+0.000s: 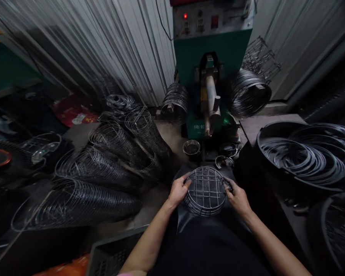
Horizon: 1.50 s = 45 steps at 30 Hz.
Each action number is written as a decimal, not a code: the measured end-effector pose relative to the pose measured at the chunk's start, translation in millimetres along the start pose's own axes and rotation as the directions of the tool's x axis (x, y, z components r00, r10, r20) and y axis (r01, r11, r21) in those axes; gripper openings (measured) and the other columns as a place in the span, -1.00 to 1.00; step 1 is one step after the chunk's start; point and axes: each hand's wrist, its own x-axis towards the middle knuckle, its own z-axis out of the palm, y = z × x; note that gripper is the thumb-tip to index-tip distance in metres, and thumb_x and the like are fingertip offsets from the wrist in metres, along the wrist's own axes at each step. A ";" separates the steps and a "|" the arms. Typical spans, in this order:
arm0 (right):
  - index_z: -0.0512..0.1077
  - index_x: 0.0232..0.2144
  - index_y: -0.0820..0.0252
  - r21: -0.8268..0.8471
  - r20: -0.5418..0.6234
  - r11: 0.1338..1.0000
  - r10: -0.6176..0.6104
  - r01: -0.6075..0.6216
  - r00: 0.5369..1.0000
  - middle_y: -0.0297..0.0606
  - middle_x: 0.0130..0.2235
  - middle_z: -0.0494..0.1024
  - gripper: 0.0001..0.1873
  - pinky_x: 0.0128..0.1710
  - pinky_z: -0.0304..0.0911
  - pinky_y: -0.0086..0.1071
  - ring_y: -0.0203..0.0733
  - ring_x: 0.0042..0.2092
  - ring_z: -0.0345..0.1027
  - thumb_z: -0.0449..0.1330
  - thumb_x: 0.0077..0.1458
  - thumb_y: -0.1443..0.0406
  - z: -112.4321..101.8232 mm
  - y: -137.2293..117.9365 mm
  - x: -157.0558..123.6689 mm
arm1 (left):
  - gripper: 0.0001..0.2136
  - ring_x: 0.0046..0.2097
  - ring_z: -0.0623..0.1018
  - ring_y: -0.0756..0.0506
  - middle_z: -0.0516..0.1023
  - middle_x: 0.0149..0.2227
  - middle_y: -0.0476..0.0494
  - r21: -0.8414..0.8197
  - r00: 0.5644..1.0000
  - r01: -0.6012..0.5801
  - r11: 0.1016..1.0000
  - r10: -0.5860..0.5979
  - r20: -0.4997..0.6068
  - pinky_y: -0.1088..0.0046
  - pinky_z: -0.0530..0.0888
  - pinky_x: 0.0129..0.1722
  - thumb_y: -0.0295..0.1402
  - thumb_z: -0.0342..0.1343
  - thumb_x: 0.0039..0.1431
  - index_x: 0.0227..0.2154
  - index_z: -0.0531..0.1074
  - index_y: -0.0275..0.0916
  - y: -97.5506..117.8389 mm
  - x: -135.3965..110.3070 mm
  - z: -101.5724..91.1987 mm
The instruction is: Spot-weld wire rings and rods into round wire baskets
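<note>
A round wire basket (206, 191) with a crossed-wire grid and several rings is held low in front of my body, over a dark apron. My left hand (179, 190) is closed on the left side of its rim, thumb on top. On the opposite side, my right hand (238, 198) grips the rim with its fingers curled around the wire. Just beyond the basket stands a green machine (186, 69) with a pale cylindrical arm (211, 94) pointing toward me. Small round dishes (191, 147) sit under that arm.
Stacks of wire rings (97, 203) lean on the left. Bundles of rings hang beside the machine, left (174, 102) and right (248, 94). A black tub (261, 153) of loose rings stands at the right. A crate (103, 253) is at lower left; corrugated metal walls (117, 46) rise behind.
</note>
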 end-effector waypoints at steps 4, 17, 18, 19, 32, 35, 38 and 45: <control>0.38 -0.06 0.24 -0.003 -0.001 1.000 0.000 0.000 1.000 -0.13 -0.22 0.57 -0.56 -0.24 0.33 -0.33 -0.09 -0.22 0.47 0.00 0.05 0.18 -0.2 -0.4 -0.8 | -0.63 0.08 0.40 -0.14 0.44 0.02 -0.13 -0.023 1.000 0.008 1.000 -0.008 -0.003 0.29 0.27 0.12 -0.35 0.02 0.08 -0.02 0.38 -0.26 2.9 1.5 -0.6; 0.40 -0.07 0.28 0.018 0.049 1.000 -0.017 0.016 0.999 -0.10 -0.19 0.56 -0.56 -0.20 0.33 -0.32 -0.10 -0.20 0.46 0.02 0.04 0.20 -2.0 4.6 1.0 | -0.61 0.10 0.37 -0.14 0.40 0.04 -0.15 0.004 0.999 -0.002 1.000 0.002 0.050 0.29 0.26 0.14 -0.29 -0.01 0.11 0.00 0.36 -0.30 4.0 2.4 -2.5; 0.40 -0.06 0.28 0.019 0.055 1.000 -0.017 0.016 0.998 -0.11 -0.19 0.56 -0.56 -0.20 0.33 -0.32 -0.10 -0.20 0.46 0.02 0.04 0.19 -2.3 4.9 0.5 | -0.60 0.11 0.37 -0.14 0.39 0.05 -0.14 0.009 0.998 -0.013 1.000 0.013 0.057 0.29 0.25 0.14 -0.28 -0.01 0.11 0.01 0.35 -0.29 2.7 2.1 -2.4; 0.39 -0.05 0.27 0.021 0.061 1.000 -0.017 0.015 0.998 -0.12 -0.19 0.56 -0.56 -0.19 0.33 -0.32 -0.10 -0.20 0.46 0.03 0.05 0.19 -2.5 5.3 -0.3 | -0.60 0.11 0.36 -0.13 0.39 0.06 -0.13 0.015 0.998 -0.024 1.000 0.023 0.065 0.29 0.25 0.14 -0.28 -0.02 0.12 0.02 0.34 -0.28 1.2 1.7 -2.3; 0.39 -0.04 0.26 0.239 0.077 0.967 0.073 -0.090 0.994 -0.14 -0.07 0.51 -0.50 0.00 0.23 -0.22 -0.05 -0.02 0.36 0.12 0.01 0.10 -0.4 11.3 -9.1 | -0.35 0.10 0.33 -0.21 0.34 0.08 -0.26 0.264 0.951 -0.115 0.958 0.029 0.308 0.20 0.24 0.10 -0.01 -0.06 0.10 0.19 0.04 -0.23 -6.0 -4.3 -16.2; 0.40 -0.04 0.26 0.262 0.087 0.959 0.088 -0.108 0.992 -0.12 -0.07 0.51 -0.50 -0.01 0.23 -0.19 -0.04 -0.03 0.37 0.14 0.00 0.11 -1.8 9.9 -8.2 | 0.01 0.14 0.24 -0.30 0.23 0.13 -0.34 0.365 0.923 -0.171 0.915 0.018 0.386 0.12 0.19 0.10 0.13 0.15 -0.22 0.24 -0.16 -0.23 -1.6 -10.0 -20.7; 0.41 -0.05 0.29 0.248 0.083 0.963 0.087 -0.105 0.993 -0.08 -0.09 0.51 -0.50 -0.04 0.25 -0.17 -0.03 -0.07 0.40 0.14 -0.01 0.12 -2.2 9.0 -6.7 | 0.18 0.15 0.20 -0.37 0.19 0.12 -0.41 0.447 0.930 -0.175 0.877 -0.002 0.368 0.04 0.14 0.09 0.16 0.21 -0.38 0.25 -0.27 -0.26 0.4 -15.3 -16.8; 0.43 -0.07 0.27 0.215 0.076 0.975 0.041 -0.056 0.996 -0.09 -0.13 0.54 -0.51 -0.06 0.27 -0.18 -0.03 -0.09 0.40 0.14 -0.01 0.11 -3.5 10.4 -4.0 | 0.24 0.15 0.17 -0.40 0.15 0.13 -0.47 0.502 0.946 -0.141 0.854 -0.034 0.323 -0.01 0.08 0.09 0.22 0.17 -0.41 0.24 -0.37 -0.29 0.6 -22.0 -6.1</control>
